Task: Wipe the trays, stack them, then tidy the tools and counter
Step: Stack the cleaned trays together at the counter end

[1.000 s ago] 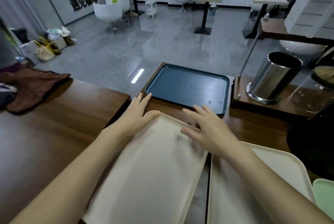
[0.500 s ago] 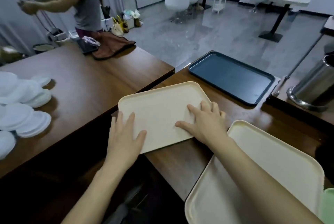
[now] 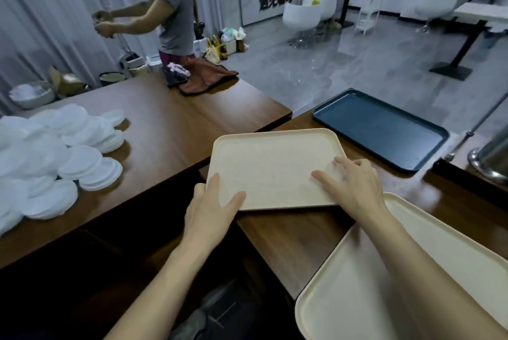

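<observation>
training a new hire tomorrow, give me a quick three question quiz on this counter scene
1. True or false: the dark blue tray is stacked on the middle cream tray.
2. The right hand rests: A flat on the middle cream tray; B on the dark blue tray; C in the air.
3. How many trays are in view?
Key: 1 false; 2 A; 3 three.

Both hands (image 3: 211,213) on cream tray (image 3: 272,164)
</observation>
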